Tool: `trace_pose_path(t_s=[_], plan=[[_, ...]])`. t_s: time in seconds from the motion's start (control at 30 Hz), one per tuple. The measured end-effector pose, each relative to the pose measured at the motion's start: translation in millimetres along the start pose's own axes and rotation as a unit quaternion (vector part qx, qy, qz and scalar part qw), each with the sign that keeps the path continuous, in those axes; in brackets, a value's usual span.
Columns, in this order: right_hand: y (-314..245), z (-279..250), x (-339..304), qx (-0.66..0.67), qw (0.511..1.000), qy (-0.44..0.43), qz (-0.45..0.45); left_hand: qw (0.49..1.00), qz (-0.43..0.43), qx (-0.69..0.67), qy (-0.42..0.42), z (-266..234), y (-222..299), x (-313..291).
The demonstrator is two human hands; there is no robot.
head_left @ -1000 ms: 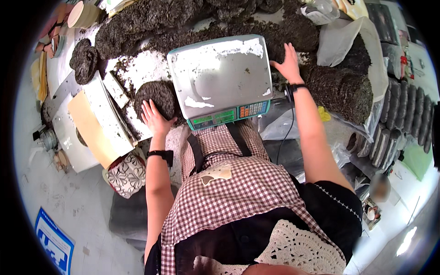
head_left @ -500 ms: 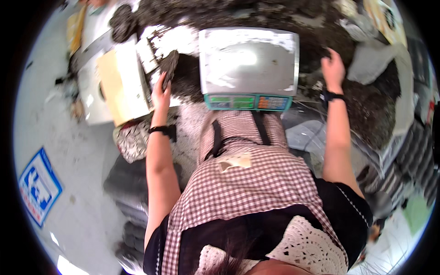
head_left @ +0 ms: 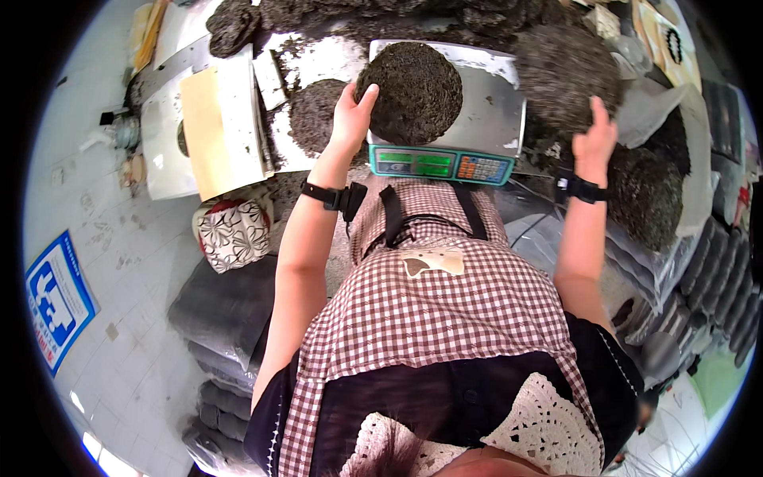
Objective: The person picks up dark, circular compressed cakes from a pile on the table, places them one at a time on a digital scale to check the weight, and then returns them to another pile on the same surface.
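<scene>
My left hand (head_left: 354, 119) grips the left edge of a thin, round, dark dried seaweed cake (head_left: 413, 93), its thumb lying on top. That cake lies flat over the left part of the steel pan of a digital scale (head_left: 489, 99); whether it rests on the pan I cannot tell. My right hand (head_left: 594, 143) pinches the lower edge of another round seaweed cake (head_left: 566, 75), blurred by motion, just right of the pan. The fingers beneath both cakes are hidden. Another seaweed cake (head_left: 314, 116) lies on the table left of the scale.
Heaped seaweed cakes (head_left: 493, 14) line the table's far side. At right, a clear plastic bag (head_left: 697, 171) holds more cakes (head_left: 648, 195). A tan board (head_left: 208, 131) lies at left, above a patterned cloth bundle (head_left: 234, 233). Packed dark stacks (head_left: 226, 306) stand below left.
My left hand has moved right, bringing a seaweed cake over the bare scale pan. My right hand has shifted slightly right and down, and a seaweed cake now shows in it.
</scene>
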State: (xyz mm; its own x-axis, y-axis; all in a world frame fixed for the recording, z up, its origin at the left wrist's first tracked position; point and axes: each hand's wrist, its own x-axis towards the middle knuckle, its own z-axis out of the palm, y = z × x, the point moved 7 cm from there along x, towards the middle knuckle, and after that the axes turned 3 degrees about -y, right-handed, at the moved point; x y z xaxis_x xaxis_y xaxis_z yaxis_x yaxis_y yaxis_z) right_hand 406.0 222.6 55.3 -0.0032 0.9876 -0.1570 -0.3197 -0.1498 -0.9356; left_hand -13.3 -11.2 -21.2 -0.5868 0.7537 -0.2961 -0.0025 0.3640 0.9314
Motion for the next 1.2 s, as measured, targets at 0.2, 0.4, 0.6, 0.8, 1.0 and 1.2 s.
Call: trace_pose_path(t_s=[0.2, 0.4, 0.6, 0.8, 1.0, 1.2], plan=[[97.9, 101.7, -60.2, 0.025, 0.966, -0.164, 0.197, 0.923, 0.242, 0.285, 0.093, 9.9, 49.2, -7.0], [142.9, 142.9, -67.8, -0.270, 0.944, -0.176, 0.068, 0.810, 0.321, 0.489, -0.048, 82.2, 28.5, -9.6], [56.8, 228.3, -191.7, -0.366, 0.767, -0.390, -0.355, 0.809, 0.345, 0.475, -0.027, 88.6, 9.7, -0.2], [1.6, 109.0, -98.9, -0.241, 0.961, -0.100, -0.088, 0.844, 0.353, 0.404, 0.004, 68.8, 45.0, -15.7], [23.9, 19.7, -61.0, 0.109, 0.983, -0.098, 0.111, 0.919, 0.101, 0.339, 0.175, -65.2, -3.5, 22.2], [112.4, 103.7, -63.7, 0.181, 0.940, -0.152, 0.247, 0.920, 0.015, 0.384, 0.070, -30.0, -23.0, 15.6]])
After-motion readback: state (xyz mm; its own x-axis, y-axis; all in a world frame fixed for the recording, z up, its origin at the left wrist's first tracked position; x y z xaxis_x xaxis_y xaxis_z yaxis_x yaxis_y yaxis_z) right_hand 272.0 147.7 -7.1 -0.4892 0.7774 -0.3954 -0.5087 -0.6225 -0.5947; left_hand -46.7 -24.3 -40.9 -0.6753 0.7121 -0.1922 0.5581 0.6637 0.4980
